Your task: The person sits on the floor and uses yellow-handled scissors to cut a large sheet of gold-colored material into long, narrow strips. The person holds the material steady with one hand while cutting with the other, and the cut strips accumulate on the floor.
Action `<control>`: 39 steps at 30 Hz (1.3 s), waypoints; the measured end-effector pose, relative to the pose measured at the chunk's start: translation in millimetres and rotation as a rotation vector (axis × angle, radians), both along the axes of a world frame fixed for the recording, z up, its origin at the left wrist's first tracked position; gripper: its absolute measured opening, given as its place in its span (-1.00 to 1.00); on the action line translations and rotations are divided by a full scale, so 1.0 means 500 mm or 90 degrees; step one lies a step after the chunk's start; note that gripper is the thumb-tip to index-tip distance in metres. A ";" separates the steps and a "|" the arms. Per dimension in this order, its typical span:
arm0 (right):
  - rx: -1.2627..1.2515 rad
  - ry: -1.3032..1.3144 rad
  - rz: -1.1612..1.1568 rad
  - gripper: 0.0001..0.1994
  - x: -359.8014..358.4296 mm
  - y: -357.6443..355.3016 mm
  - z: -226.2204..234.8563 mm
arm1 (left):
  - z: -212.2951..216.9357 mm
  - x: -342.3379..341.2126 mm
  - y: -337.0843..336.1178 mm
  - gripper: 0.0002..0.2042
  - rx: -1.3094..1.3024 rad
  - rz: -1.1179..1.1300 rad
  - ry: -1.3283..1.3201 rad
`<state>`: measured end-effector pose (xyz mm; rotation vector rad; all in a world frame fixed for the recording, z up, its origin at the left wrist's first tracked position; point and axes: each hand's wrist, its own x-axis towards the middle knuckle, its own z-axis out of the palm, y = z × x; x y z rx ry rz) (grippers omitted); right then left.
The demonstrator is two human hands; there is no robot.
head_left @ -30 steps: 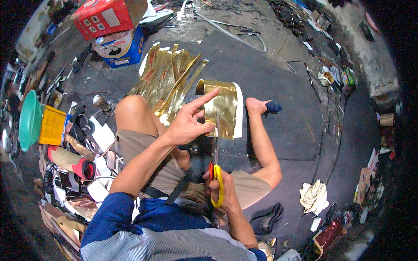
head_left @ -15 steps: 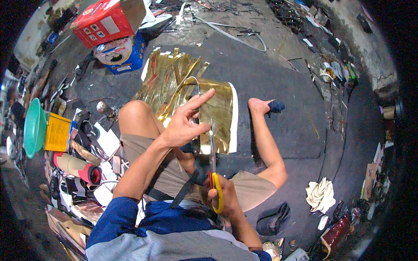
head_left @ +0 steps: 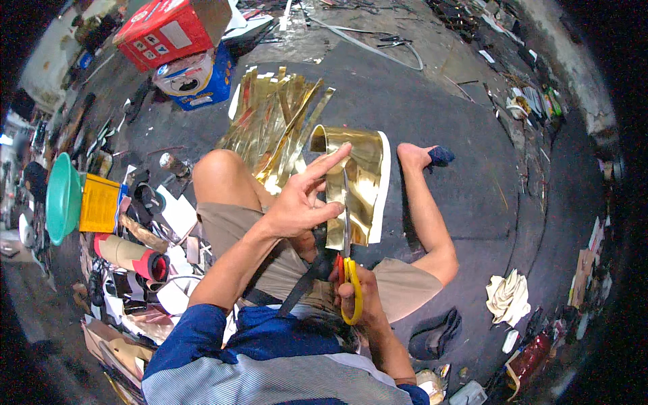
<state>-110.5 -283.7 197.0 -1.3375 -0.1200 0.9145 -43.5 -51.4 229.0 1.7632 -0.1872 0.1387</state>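
Note:
Gold shiny sheet (head_left: 368, 185), white along its right edge and curled at its far left corner, is held up over my lap. My left hand (head_left: 307, 199) grips its left part, index finger stretched along the surface and thumb lower down; the other fingers are partly hidden. In my right hand (head_left: 361, 297) are scissors (head_left: 350, 290) with yellow and red handles. Their blades point away from me and lie against the sheet, between my left thumb and its right edge. Just beyond my left hand, a heap of cut gold strips (head_left: 270, 128) lies on the floor by my knee.
Red box (head_left: 172, 40) sits on a blue and white box (head_left: 196, 81) at far left. A green basin (head_left: 62, 199), a yellow container (head_left: 101, 202), a beige and red roll (head_left: 131, 256) and scraps crowd the left. Crumpled cream cloth (head_left: 508, 297) and a dark shoe (head_left: 435, 334) lie right.
The view has shifted, so the scene sits farther right. A narrow gold strip arching off the sheet's left edge is no longer there. The scissors' blades reach farther up the sheet.

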 end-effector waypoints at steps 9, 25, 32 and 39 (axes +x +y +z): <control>-0.140 -0.117 0.058 -0.16 -0.003 -0.013 0.025 | 0.019 0.040 0.010 -0.18 -0.275 0.000 0.063; -0.091 -0.123 0.054 -0.28 0.011 -0.009 -0.008 | 0.011 -0.001 -0.026 -0.14 -0.150 -0.059 0.034; -0.132 0.006 0.073 -0.48 0.002 -0.024 0.009 | 0.026 0.031 0.000 -0.10 -0.204 0.009 0.043; -0.083 -0.201 0.055 -0.42 0.007 -0.017 -0.005 | 0.032 0.005 -0.004 -0.21 -0.120 -0.023 0.047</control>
